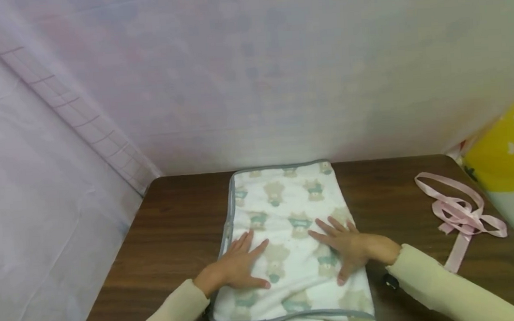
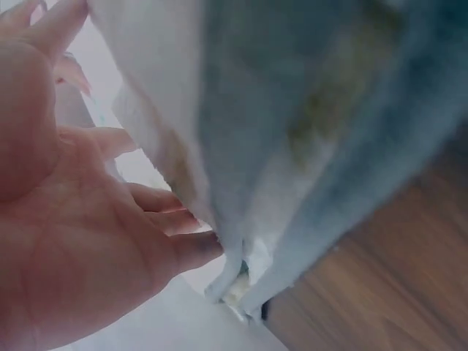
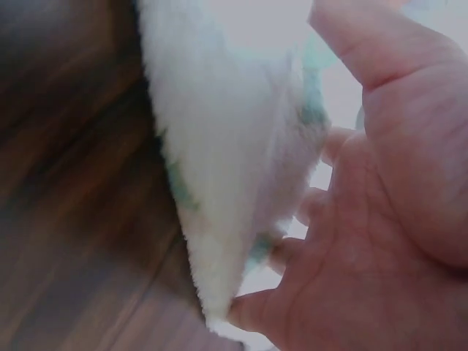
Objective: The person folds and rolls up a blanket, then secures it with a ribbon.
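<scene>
A folded white fleece blanket (image 1: 297,270) with a bear print and grey edging lies on a dark wooden table. My left hand (image 1: 236,266) rests on its left half, fingers spread and palm down. On the right half lies my right hand (image 1: 346,248), its fingers spread apart too. In the left wrist view the fingertips of the left hand (image 2: 95,227) touch the blanket (image 2: 241,110), whose grey-edged layers show from the side. The right wrist view has the right hand (image 3: 365,212) against the fluffy folded side of the blanket (image 3: 219,146).
A loosely looped pink ribbon (image 1: 460,217) lies on the table (image 1: 173,232) to the right. Beyond the table's right edge is a yellow patterned cloth (image 1: 509,152). White sheeting (image 1: 279,82) hangs behind the table and along its left side.
</scene>
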Action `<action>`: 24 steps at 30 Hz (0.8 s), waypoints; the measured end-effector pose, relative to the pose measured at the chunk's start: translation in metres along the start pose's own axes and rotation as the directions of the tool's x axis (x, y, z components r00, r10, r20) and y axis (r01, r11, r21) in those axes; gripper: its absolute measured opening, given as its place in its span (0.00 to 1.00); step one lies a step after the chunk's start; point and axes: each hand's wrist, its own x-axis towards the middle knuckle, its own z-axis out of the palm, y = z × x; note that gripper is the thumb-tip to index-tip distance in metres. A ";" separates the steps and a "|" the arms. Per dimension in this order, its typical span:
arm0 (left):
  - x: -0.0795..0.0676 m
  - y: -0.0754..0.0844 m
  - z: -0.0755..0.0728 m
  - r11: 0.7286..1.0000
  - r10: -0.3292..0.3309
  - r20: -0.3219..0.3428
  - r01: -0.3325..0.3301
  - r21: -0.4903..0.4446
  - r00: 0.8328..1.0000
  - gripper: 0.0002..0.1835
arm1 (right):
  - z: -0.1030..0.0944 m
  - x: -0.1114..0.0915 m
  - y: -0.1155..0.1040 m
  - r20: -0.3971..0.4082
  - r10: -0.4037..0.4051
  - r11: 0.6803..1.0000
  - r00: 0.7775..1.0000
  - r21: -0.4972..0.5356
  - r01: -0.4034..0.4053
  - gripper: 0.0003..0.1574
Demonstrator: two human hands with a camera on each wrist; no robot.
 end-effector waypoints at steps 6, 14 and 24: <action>0.012 0.008 0.003 0.999 -0.007 0.002 0.007 0.039 1.000 0.53 | -0.005 -0.006 0.016 -0.008 -0.020 1.000 1.000 0.019 0.020 0.81; 0.001 0.009 0.006 0.991 0.080 0.004 -0.080 0.110 0.997 0.44 | -0.003 -0.021 0.018 -0.081 -0.096 0.995 0.992 0.029 0.099 0.71; -0.035 0.007 0.016 0.916 0.376 0.000 -0.372 0.148 0.927 0.31 | 0.019 -0.056 0.018 -0.374 -0.421 0.905 0.826 -0.231 0.357 0.43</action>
